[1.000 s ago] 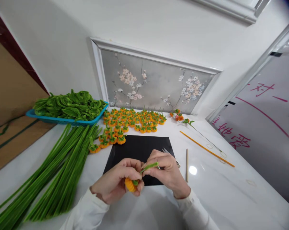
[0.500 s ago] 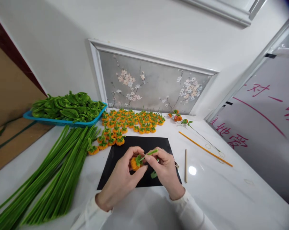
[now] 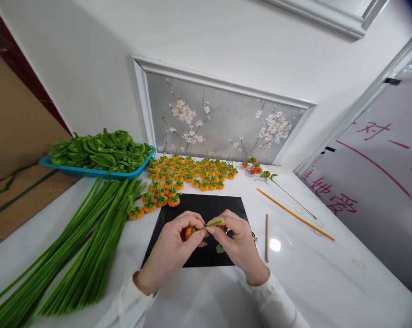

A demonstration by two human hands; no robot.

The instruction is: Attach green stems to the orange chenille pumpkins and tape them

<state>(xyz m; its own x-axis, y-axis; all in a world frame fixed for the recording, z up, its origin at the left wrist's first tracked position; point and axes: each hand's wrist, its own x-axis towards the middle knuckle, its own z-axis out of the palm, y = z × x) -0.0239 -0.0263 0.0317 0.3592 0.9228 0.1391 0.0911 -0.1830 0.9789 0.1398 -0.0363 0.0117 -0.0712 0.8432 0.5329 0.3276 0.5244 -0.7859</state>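
Above the black mat (image 3: 209,206), my left hand (image 3: 173,243) is closed around a small orange pipe-cleaner pumpkin (image 3: 189,232), mostly hidden by the fingers. Its thumb and forefinger pinch at the pumpkin's green top. Fingertip to fingertip with it, my right hand (image 3: 240,243) pinches a short green pipe-cleaner piece (image 3: 216,222) that points up and to the right. Whether that piece is joined to the pumpkin is hidden by the fingers. A green scrap (image 3: 220,248) lies on the mat beside my right hand.
Rows of finished-looking orange pumpkins (image 3: 199,173) stand behind the mat. Green pipe cleaners (image 3: 86,246) lie at left, below a blue tray (image 3: 124,175) of green fuzzy loops. On the right are a thin stick (image 3: 267,238), an orange pipe cleaner (image 3: 294,213) and a wire-stemmed flower (image 3: 266,174).
My hands have drawn together at the pumpkin's top, and the left fingers now cover more of the pumpkin. The green piece has tilted flatter. The whole view has shifted slightly.
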